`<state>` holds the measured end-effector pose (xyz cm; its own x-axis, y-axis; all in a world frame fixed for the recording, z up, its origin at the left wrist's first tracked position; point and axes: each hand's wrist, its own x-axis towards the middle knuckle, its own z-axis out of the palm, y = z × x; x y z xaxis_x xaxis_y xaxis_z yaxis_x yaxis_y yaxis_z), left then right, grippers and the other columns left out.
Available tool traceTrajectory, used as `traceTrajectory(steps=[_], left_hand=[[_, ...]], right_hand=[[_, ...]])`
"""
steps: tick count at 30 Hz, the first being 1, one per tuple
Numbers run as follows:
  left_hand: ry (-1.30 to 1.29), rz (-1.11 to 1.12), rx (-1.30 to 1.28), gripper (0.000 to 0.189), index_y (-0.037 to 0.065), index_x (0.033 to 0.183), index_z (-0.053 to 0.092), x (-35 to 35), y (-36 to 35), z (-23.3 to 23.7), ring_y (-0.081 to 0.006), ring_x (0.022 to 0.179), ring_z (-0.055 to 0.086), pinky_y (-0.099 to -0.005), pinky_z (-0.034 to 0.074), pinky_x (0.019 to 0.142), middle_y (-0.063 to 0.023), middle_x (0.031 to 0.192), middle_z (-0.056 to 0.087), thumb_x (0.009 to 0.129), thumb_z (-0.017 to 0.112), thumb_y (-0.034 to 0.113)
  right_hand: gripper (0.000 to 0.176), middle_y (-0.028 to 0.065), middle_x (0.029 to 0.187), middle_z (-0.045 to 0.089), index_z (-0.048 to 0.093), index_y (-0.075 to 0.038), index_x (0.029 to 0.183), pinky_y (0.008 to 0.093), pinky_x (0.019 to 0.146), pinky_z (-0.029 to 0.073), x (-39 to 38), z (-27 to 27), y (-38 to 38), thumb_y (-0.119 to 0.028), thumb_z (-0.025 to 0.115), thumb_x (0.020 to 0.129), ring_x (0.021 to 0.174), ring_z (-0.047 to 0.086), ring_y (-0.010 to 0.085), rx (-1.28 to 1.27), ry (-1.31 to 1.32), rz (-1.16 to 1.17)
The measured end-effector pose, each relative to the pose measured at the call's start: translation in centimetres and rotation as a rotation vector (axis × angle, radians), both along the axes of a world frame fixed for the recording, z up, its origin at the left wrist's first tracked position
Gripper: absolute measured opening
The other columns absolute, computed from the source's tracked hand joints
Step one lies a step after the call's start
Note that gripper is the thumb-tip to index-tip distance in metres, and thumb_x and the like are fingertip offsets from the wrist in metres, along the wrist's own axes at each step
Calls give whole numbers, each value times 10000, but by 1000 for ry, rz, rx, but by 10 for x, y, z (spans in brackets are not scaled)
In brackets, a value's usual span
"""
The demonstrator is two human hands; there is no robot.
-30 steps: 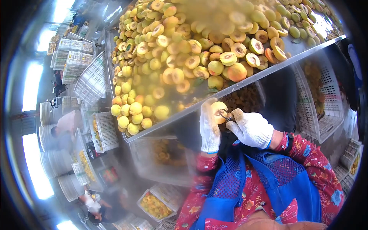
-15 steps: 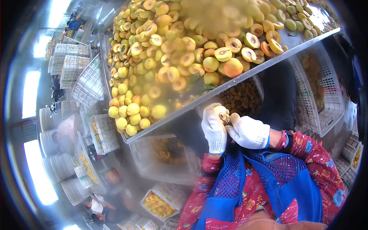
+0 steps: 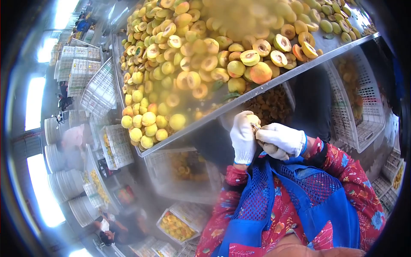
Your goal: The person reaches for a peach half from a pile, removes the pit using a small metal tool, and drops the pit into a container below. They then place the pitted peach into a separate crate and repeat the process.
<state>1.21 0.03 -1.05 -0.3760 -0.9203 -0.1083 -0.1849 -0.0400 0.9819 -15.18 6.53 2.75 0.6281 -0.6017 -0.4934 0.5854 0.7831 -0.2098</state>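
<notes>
Both my hands wear white gloves and meet in front of my chest, below the table's edge. My left hand is closed around a yellow peach piece, its top showing above the fingers. My right hand presses its closed fingertips against the cut side of that piece. Whether those fingers hold a small tool or the pit is hidden. Just beyond, the metal table carries a heap of yellow peaches, many halved with brown centres, among them a reddish peach near the edge.
Under the table, a container of brownish fruit pieces lies beyond my hands. White plastic crates stand at right and lower left. A translucent tub sits left of me. Stacked crates and people are farther left.
My right hand has turned and dropped slightly, its fingers now curled lower beside the peach piece. My left hand has shifted a little to the right, still holding the piece.
</notes>
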Motion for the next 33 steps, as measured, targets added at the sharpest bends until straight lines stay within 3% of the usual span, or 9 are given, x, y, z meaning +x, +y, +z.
traceTrajectory(steps=[3,8,15,18,20,22,26,27,33], left_hand=[[-82,-20,-18,373,22,1142,635,4,0,-3,-199,764,698,-326,543,698,-125,837,707,1098,415,321],[60,-88,-194,393,19,1160,621,8,2,2,-202,795,700,-318,544,727,-141,878,711,1103,392,333],[487,362,579,448,45,1130,610,37,-3,16,-188,727,649,-304,531,590,-145,952,690,1079,412,444],[-110,488,321,498,34,1178,625,107,-10,23,-271,829,674,-385,568,720,-196,1025,695,1054,438,479],[-1180,405,-385,472,65,1231,640,149,-16,28,-363,1005,662,-483,536,886,-243,1158,662,1034,483,464],[-1564,542,-556,444,85,1256,649,151,-34,36,-421,1143,605,-530,469,994,-252,1258,622,1019,517,437],[-1448,86,-667,259,109,1038,685,102,-124,22,-377,949,627,-490,519,842,-126,1122,706,993,504,288],[-1249,155,-611,481,-6,916,720,83,-147,4,-404,960,638,-502,488,899,-242,1016,704,980,531,432],[-764,153,-128,410,-1,1183,565,14,-161,10,-395,1001,670,-472,532,887,-278,1080,667,924,653,305]], right_hand=[[315,-57,601,396,547,-62,940,199,352,261,4,7,0,-342,494,1075,419,340,35,-30,211,53],[422,-25,628,392,551,-19,988,206,342,266,5,-40,11,-399,405,1101,401,300,43,179,-705,-9],[408,-42,556,363,564,-16,988,200,314,252,14,-23,2,-381,415,1095,356,282,31,-3,-942,-186],[339,-67,514,343,545,-37,928,226,295,230,2,-13,-9,-337,470,1068,339,303,43,-38,-253,-92],[293,-50,571,426,558,-71,939,220,344,310,3,-2,-12,-343,511,1034,410,381,42,-219,434,141],[292,-50,578,437,560,-84,944,224,360,337,8,-19,-8,-360,510,1026,422,405,46,-253,599,164],[422,-10,629,517,586,-51,978,262,399,380,12,-14,-11,-460,504,1045,435,464,91,-400,757,228],[323,-31,687,509,544,-86,994,230,400,368,10,-6,-13,-404,514,1038,477,454,54,-403,758,255],[285,-41,687,484,546,-91,997,223,454,383,-1,-1,0,-371,515,1039,519,456,47,-389,894,167]])
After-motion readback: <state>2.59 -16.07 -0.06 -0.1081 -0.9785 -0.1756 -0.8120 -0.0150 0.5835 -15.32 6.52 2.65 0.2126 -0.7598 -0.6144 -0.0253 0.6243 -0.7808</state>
